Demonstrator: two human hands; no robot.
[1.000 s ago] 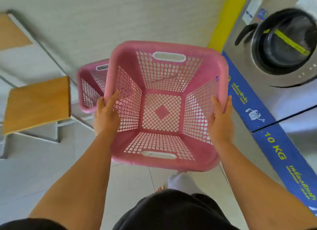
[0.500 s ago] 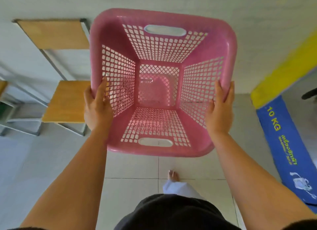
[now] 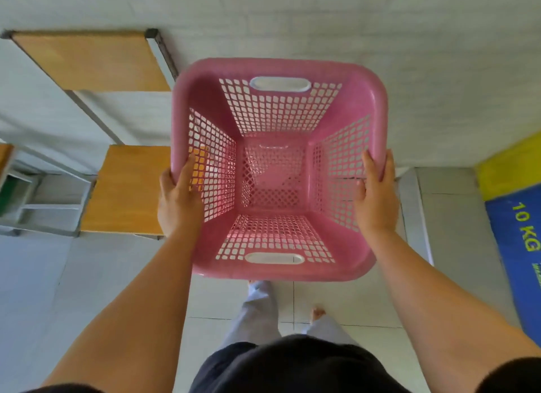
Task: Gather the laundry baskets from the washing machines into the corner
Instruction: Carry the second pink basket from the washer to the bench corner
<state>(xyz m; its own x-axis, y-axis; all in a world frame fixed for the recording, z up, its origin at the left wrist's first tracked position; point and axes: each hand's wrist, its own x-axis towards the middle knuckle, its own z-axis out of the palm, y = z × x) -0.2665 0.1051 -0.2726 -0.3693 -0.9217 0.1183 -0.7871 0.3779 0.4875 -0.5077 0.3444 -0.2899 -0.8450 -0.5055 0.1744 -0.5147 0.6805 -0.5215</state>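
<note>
You hold the pink basket (image 3: 278, 170) in the air in front of you, mouth up and open toward you, with nothing in it. Its walls and bottom are a lattice of holes, and a slot handle sits in the far wall and another in the near wall. Your left hand (image 3: 178, 200) is clamped on the basket's left rim, thumb inside against the mesh and the fingers wrapped outside. Your right hand (image 3: 376, 196) is clamped on the right rim the same way, thumb inside and fingers over the edge.

Through the basket's bottom lattice you can make out more pink mesh under it, which looks like a second basket (image 3: 272, 178) below; how far below cannot be told.

Left of the basket stands a chair (image 3: 126, 187) with a wooden seat and back on a metal frame. Beyond the basket runs a white wall (image 3: 292, 17), and under it a pale tiled floor (image 3: 87, 275). Right of the basket a blue panel (image 3: 518, 246) reads "10 KG", with a yellow strip (image 3: 509, 173) above it. Near you, below the basket, are your legs and one bare foot (image 3: 317, 313).
</note>
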